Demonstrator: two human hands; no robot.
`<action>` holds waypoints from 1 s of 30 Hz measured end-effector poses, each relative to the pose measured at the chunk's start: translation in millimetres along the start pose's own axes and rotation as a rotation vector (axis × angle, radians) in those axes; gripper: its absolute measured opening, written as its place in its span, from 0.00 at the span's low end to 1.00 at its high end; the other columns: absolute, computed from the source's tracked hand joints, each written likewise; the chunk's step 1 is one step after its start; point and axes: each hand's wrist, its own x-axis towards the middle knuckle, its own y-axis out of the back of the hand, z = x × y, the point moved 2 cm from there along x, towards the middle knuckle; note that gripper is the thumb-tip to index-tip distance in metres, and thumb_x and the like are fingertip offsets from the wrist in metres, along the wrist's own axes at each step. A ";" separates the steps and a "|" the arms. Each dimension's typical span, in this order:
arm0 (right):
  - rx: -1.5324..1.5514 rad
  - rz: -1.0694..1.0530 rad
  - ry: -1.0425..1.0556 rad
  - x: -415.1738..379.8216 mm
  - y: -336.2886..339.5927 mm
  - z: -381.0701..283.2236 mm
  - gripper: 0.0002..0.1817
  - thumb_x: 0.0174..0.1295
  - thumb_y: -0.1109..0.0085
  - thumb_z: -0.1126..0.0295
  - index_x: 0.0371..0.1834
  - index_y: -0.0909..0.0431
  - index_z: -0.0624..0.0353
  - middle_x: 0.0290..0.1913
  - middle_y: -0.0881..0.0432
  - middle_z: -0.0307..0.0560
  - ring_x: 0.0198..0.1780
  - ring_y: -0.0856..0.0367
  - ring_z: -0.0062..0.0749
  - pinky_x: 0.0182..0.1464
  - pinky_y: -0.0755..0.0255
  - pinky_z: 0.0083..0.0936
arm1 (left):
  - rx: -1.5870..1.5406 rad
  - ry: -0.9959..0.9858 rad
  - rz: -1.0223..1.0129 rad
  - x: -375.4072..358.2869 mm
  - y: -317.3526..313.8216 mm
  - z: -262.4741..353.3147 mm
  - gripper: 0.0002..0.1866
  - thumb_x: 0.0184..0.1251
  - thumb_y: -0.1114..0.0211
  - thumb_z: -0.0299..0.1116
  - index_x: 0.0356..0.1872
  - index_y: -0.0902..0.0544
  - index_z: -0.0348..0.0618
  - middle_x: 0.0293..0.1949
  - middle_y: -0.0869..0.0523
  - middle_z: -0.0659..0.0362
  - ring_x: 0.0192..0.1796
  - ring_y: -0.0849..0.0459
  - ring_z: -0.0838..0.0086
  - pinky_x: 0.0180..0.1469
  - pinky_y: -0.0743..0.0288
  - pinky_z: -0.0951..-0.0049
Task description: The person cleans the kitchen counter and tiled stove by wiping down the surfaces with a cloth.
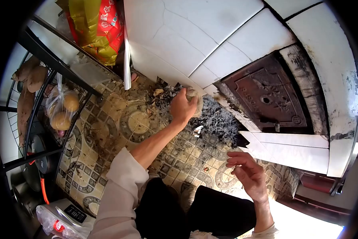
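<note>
My left hand [183,106] is stretched forward over the patterned floor tiles and is closed around a pale, dusty crumpled wad [194,95], held just above a patch of black ash [214,119]. My right hand [246,169] hovers lower right, fingers loosely curled and apart, holding nothing. The ash lies in front of a rusty iron stove door [266,95], which is shut and set in a white tiled stove wall [211,36].
A black wire rack [39,99] at the left holds sweet potatoes and a plastic bag of round potatoes [63,109]. A red and yellow packet [97,28] hangs at the top. A white scale in plastic [67,217] sits lower left. My dark trousers fill the bottom centre.
</note>
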 end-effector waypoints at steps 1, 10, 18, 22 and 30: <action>-0.016 -0.012 0.018 0.0 0.2 0.4 0.12 0.67 0.46 0.75 0.51 0.21 0.65 0.60 0.25 0.50 0.50 0.20 0.29 0.48 0.26 0.22 | -0.043 -0.023 -0.015 1.2 -2.0 0.4 0.17 0.61 0.31 0.38 0.44 0.20 0.36 0.34 0.14 0.51 0.36 0.15 0.61 0.41 0.22 0.63; -0.046 0.002 0.014 -3.8 5.2 -1.3 0.12 0.66 0.46 0.79 0.51 0.21 0.65 0.59 0.25 0.50 0.50 0.20 0.28 0.47 0.25 0.19 | -0.242 -0.006 -0.047 0.6 -15.6 -12.7 0.13 0.61 0.32 0.39 0.41 0.20 0.43 0.33 0.14 0.57 0.32 0.15 0.70 0.36 0.20 0.66; -0.061 -0.008 0.030 -1.4 4.6 -1.1 0.10 0.67 0.46 0.77 0.50 0.21 0.65 0.57 0.23 0.51 0.51 0.19 0.30 0.47 0.24 0.21 | -0.297 0.036 -0.020 -3.4 -0.8 10.2 0.12 0.61 0.33 0.36 0.43 0.18 0.41 0.37 0.13 0.55 0.36 0.13 0.68 0.38 0.20 0.65; 0.012 0.045 0.001 1.8 1.4 1.1 0.10 0.66 0.44 0.77 0.48 0.20 0.63 0.57 0.23 0.49 0.50 0.18 0.30 0.46 0.24 0.22 | -0.362 0.238 -0.066 7.2 -5.0 -15.7 0.16 0.60 0.33 0.39 0.44 0.18 0.39 0.36 0.13 0.54 0.36 0.14 0.63 0.38 0.21 0.61; 0.014 0.032 0.016 0.1 5.6 5.2 0.10 0.66 0.44 0.76 0.48 0.19 0.63 0.57 0.23 0.51 0.50 0.18 0.30 0.46 0.24 0.21 | -0.226 -0.091 -0.049 19.8 -10.1 -25.7 0.20 0.61 0.32 0.44 0.44 0.18 0.36 0.35 0.13 0.52 0.35 0.14 0.66 0.39 0.23 0.66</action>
